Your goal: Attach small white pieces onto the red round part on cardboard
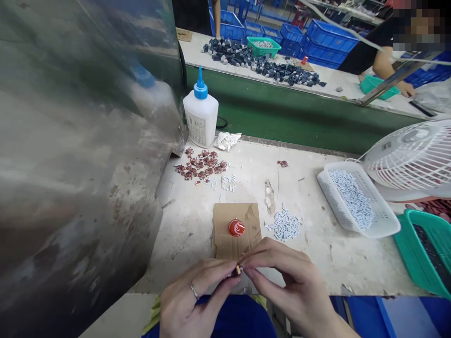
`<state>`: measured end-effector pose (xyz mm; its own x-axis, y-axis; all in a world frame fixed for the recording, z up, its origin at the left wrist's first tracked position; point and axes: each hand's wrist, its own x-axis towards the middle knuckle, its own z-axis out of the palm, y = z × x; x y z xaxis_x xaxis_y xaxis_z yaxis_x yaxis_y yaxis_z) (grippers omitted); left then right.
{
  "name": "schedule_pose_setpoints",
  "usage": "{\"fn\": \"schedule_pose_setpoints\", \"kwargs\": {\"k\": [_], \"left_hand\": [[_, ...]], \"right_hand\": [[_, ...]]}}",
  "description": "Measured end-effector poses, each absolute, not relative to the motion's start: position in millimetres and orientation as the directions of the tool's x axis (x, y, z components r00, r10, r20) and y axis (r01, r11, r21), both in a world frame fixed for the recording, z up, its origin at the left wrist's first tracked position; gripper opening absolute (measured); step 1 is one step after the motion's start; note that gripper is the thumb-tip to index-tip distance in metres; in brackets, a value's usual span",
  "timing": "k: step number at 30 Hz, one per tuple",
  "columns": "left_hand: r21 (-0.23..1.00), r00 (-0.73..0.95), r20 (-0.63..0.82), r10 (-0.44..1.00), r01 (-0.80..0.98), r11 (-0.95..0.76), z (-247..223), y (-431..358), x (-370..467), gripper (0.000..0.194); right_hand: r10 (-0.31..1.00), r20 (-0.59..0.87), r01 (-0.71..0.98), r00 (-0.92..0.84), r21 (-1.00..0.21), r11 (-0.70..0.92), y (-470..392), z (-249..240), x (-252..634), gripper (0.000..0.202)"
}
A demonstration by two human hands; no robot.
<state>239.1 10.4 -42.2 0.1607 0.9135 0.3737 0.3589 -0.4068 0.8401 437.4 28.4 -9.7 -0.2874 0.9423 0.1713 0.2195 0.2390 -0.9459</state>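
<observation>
Head view: my left hand [192, 300] and right hand [282, 277] fingers pinch a tiny part [238, 269] just below the cardboard [225, 225]; red blob [237, 227] sits on it, white bits [284, 224] to its right.

tiny part [238, 269] mostly hidden between fingertips [246, 264]

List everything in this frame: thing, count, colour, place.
plastic glue bottle: one, white with blue cap, back of bench
crumpled rag: one, white, right of the bottle
small reddish parts: a pile, in front of the bottle
small white parts: a loose pile, mid bench
brown cardboard piece: one, near edge
red glue blob: one, on the cardboard
perforated white plastic tray: one, holds white parts, right
white desk fan: one, far right
teal plastic basket: one, right edge
dark parts: heaps, far bench
left hand: ring on it, fingers pinch tiny part
right hand: fingers pinch the same part
</observation>
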Motion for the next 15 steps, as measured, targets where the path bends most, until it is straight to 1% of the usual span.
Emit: {"fn": "schedule_pose_setpoints", "kwargs": {"k": [4, 6, 9, 12, 15], "left_hand": [[0.837, 0.158, 0.389, 0.908, 0.351, -0.42, -39.9, 13.1, 242.2, 0.026], [0.841, 0.15, 0.389, 0.909, 0.345, -0.417, -39.4, 14.0, 243.2, 0.025], [0.837, 0.137, 0.389, 0.911, 0.362, -0.411, -41.1, 13.4, 243.9, 0.022], [0.815, 0.128, 0.376, 0.918, 0.427, -0.393, -45.2, 12.8, 245.5, 0.032], [0.794, 0.152, 0.377, 0.914, 0.455, -0.404, -49.1, 9.0, 246.0, 0.038]], "right_hand": [[0.886, 0.244, 0.313, -0.394, -0.871, 0.378, 24.0, -9.6, 443.9, 0.045], [0.874, 0.25, 0.341, -0.416, -0.849, 0.404, 23.0, -9.6, 447.4, 0.046], [0.899, 0.193, 0.315, -0.392, -0.89, 0.329, 24.3, -10.0, 449.9, 0.039], [0.929, 0.086, 0.277, -0.36, -0.941, 0.195, 26.7, -9.5, 446.2, 0.031], [0.919, 0.045, 0.272, -0.392, -0.948, 0.163, 31.6, -6.7, 441.8, 0.018]]}}
